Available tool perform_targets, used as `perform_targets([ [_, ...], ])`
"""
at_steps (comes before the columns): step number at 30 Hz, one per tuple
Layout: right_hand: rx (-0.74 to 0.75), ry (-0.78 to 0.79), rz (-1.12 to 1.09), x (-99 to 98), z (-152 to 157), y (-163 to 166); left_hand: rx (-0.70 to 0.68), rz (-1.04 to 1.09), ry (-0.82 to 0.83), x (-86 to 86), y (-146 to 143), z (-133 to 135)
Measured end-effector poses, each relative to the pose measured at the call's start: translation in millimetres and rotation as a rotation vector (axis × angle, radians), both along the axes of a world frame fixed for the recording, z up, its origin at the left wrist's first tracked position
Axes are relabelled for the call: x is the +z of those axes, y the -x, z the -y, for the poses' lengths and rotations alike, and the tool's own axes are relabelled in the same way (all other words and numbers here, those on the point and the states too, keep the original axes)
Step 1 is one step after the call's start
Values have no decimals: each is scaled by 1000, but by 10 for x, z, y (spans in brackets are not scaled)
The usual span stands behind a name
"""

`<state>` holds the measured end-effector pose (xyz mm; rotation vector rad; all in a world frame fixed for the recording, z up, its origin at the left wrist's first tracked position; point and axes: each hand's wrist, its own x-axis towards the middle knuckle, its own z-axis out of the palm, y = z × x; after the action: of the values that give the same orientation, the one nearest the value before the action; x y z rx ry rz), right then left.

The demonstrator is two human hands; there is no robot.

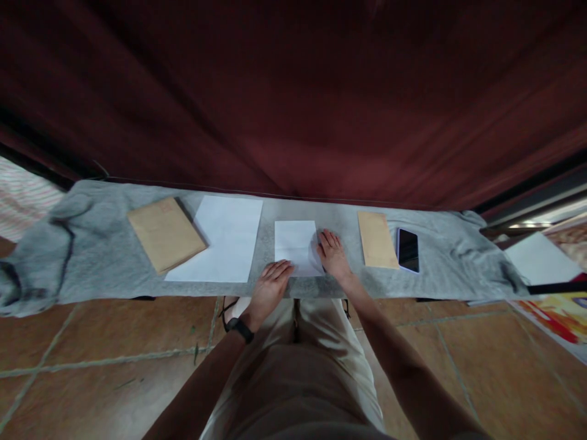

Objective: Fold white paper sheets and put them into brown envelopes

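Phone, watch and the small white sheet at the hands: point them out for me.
Phone (408,250): head view, middle of its dark screen.
Watch (241,330): head view, its dark top.
Small sheet (296,245): head view, bare middle of its white surface.

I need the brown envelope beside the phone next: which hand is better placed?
The right hand, likely: it rests at the small white sheet's right edge, nearer that envelope; the left hand is farther.
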<state>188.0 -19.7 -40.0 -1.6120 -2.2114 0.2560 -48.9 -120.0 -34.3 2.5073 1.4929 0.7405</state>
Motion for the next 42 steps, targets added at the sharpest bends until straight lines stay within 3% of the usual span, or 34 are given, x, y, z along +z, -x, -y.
perform_targets([
  [4, 245, -16, -95, 214, 377, 57, 29, -20, -15, 55, -82, 12],
  [8, 445, -37, 19, 401, 699, 38, 39, -90, -24, 136, -138, 37],
  [13, 349, -106, 106, 545, 719, -83, 60, -175, -10, 333, -235, 28],
  [18, 346, -210, 11, 848, 657, -102, 141, -133, 27, 664, -406, -21],
  [22, 105, -324, -233, 1030, 657, -161, 294, 107, 61, 894, -414, -47],
  [25, -95, -396, -409, 1041, 671, -220, 444, 440, 129, 978, -363, -106],
  [28, -129, -393, -424, 977, 701, -222, 448, 887, 210, 907, -333, -216],
  [30, -96, -365, -367, 901, 727, -188, 453, 1127, 301, 754, -323, -286],
  [32, -44, -325, -294, 796, 751, -138, 514, 1229, 385, 543, -302, -329],
  [37, 67, -188, -153, 438, 802, 21, 619, 1040, 437, 85, -180, -340],
  [42, 141, -80, -84, 173, 836, 238, 620, 772, 398, 46, -112, -347],
])
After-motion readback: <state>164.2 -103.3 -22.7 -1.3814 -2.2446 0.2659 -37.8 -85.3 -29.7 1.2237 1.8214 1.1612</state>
